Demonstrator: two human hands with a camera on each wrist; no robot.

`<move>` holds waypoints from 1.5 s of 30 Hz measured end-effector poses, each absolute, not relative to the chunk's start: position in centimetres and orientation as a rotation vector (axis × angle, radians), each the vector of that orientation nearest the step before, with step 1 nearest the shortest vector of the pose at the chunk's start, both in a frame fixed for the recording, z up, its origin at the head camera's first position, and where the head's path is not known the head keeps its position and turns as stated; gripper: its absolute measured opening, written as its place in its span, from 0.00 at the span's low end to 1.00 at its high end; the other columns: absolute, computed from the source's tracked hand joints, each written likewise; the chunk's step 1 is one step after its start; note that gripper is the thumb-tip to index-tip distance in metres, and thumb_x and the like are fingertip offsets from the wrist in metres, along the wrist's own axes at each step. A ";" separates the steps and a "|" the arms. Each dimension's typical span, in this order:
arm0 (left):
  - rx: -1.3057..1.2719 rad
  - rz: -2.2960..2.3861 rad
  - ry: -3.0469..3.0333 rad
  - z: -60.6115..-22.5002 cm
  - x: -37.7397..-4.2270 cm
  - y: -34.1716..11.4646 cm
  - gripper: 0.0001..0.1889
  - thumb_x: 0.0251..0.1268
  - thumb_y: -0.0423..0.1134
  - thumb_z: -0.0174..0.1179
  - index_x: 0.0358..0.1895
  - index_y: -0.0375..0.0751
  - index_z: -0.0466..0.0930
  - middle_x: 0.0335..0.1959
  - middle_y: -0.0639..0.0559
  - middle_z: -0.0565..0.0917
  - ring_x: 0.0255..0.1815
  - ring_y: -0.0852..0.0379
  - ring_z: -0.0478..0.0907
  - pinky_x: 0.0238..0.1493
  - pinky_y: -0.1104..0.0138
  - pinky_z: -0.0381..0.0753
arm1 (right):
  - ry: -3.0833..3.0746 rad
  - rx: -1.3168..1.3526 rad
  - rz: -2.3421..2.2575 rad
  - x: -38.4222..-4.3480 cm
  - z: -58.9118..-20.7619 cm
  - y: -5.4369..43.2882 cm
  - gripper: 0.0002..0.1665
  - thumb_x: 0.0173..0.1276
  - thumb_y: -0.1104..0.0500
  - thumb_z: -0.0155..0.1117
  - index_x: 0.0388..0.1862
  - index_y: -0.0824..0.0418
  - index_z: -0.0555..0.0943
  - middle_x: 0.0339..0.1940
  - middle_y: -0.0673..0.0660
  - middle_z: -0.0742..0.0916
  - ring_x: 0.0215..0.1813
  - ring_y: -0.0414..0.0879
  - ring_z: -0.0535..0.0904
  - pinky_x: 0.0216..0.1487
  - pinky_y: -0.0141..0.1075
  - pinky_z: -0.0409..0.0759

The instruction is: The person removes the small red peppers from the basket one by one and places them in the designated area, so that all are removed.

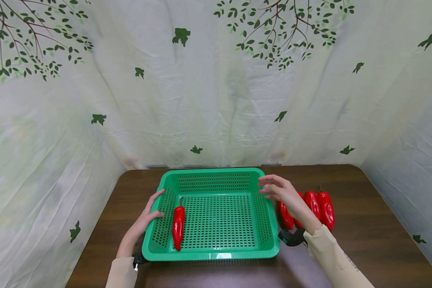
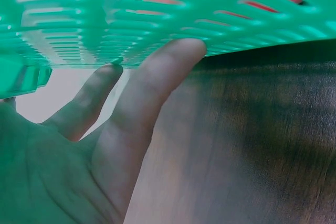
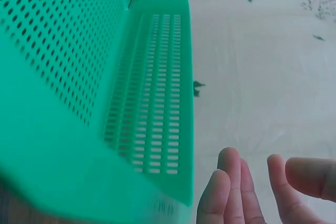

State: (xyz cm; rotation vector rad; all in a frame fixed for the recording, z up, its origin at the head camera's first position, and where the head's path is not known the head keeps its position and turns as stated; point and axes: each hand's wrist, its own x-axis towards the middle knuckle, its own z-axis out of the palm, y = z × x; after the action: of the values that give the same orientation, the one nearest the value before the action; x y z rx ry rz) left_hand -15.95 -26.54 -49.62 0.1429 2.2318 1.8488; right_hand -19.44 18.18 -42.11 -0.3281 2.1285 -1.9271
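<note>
A green basket (image 1: 212, 258) with slotted walls sits on the brown table. Inside, toward its left side, lies one red chili pepper (image 1: 178, 228). My left hand (image 1: 144, 220) is at the basket's left rim, thumb and fingers spread and extended; in the left wrist view the thumb (image 2: 142, 108) lies against or very close to the slotted wall. By the basket's upper right corner my right hand (image 1: 282, 194) hovers with loosely extended fingers. The right wrist view shows its fingers (image 3: 231, 192) beside the rim, with nothing between them and the thumb.
Several more red chili peppers (image 1: 325, 210) lie side by side on the table (image 1: 367, 240), right of the basket, partly hidden by my right hand and forearm. A pale leaf-patterned curtain (image 1: 216, 100) hangs behind the table and along both sides.
</note>
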 end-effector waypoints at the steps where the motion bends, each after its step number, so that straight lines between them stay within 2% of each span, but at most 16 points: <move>1: 0.141 1.848 2.231 -49.6 -16.0 -26.5 0.37 0.63 0.30 0.44 0.75 0.53 0.43 0.73 0.36 0.44 0.64 0.29 0.57 0.48 0.52 0.76 | 2.120 -0.338 -1.928 -19.4 -42.1 17.9 0.21 0.74 0.61 0.50 0.61 0.70 0.70 0.59 0.69 0.77 0.56 0.64 0.76 0.54 0.49 0.75; 4: 0.136 1.845 2.229 -49.6 -16.0 -26.5 0.37 0.63 0.30 0.44 0.75 0.54 0.43 0.73 0.36 0.44 0.64 0.29 0.57 0.48 0.52 0.77 | 2.096 -0.360 -1.928 -19.5 -42.1 17.1 0.20 0.74 0.61 0.50 0.61 0.70 0.70 0.57 0.66 0.78 0.54 0.63 0.77 0.55 0.50 0.74; 9: 0.132 1.840 2.236 -49.6 -16.1 -26.5 0.37 0.63 0.30 0.44 0.75 0.53 0.44 0.72 0.36 0.44 0.64 0.29 0.57 0.48 0.52 0.76 | 2.067 -0.369 -1.917 -19.6 -42.0 16.1 0.21 0.74 0.61 0.50 0.61 0.69 0.70 0.57 0.65 0.78 0.51 0.55 0.80 0.57 0.55 0.71; 15: 0.134 1.838 2.241 -49.5 -16.1 -26.4 0.37 0.62 0.31 0.44 0.75 0.53 0.44 0.72 0.36 0.45 0.64 0.29 0.57 0.48 0.52 0.76 | 2.066 -0.400 -1.884 -19.8 -42.0 14.8 0.21 0.74 0.60 0.50 0.61 0.69 0.71 0.57 0.65 0.78 0.52 0.59 0.79 0.54 0.50 0.75; 19: 0.128 1.838 2.242 -49.5 -16.1 -26.4 0.37 0.62 0.31 0.44 0.75 0.53 0.44 0.72 0.36 0.45 0.64 0.29 0.57 0.48 0.51 0.77 | 2.054 -0.397 -1.873 -20.0 -42.2 13.9 0.21 0.74 0.60 0.49 0.61 0.70 0.71 0.57 0.67 0.78 0.52 0.58 0.80 0.54 0.52 0.74; 25: 0.118 1.830 2.250 -49.5 -16.1 -26.4 0.38 0.62 0.32 0.44 0.75 0.54 0.44 0.72 0.35 0.46 0.64 0.29 0.57 0.48 0.51 0.77 | 2.040 -0.400 -1.861 -20.2 -42.6 12.4 0.20 0.74 0.61 0.49 0.60 0.69 0.72 0.55 0.65 0.79 0.52 0.60 0.79 0.52 0.48 0.76; 36: 0.121 1.833 2.244 -49.5 -16.1 -26.4 0.37 0.62 0.31 0.44 0.75 0.53 0.44 0.72 0.36 0.45 0.64 0.29 0.57 0.48 0.52 0.76 | 2.009 -0.425 -1.845 -20.2 -43.1 9.9 0.20 0.73 0.61 0.49 0.59 0.70 0.72 0.53 0.63 0.81 0.50 0.59 0.80 0.49 0.45 0.78; 40: 0.112 1.828 2.249 -49.5 -16.0 -26.4 0.37 0.62 0.31 0.44 0.75 0.54 0.44 0.72 0.36 0.45 0.64 0.29 0.57 0.48 0.51 0.77 | 2.013 -0.417 -1.833 -20.1 -43.3 9.1 0.18 0.73 0.61 0.49 0.58 0.68 0.74 0.52 0.62 0.82 0.47 0.53 0.81 0.50 0.47 0.78; 45: 0.108 1.828 2.251 -49.6 -16.0 -26.4 0.37 0.62 0.31 0.44 0.75 0.54 0.44 0.73 0.36 0.45 0.64 0.29 0.57 0.48 0.52 0.76 | 1.999 -0.402 -1.832 -20.1 -43.4 8.0 0.17 0.73 0.61 0.50 0.57 0.67 0.74 0.51 0.60 0.82 0.48 0.56 0.81 0.49 0.46 0.78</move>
State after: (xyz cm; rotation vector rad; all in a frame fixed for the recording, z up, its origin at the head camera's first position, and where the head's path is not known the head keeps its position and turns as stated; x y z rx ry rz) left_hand -15.98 -26.44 -49.58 0.1077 2.2512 1.8276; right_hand -20.09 8.02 -43.43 -0.4017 1.9993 -1.8316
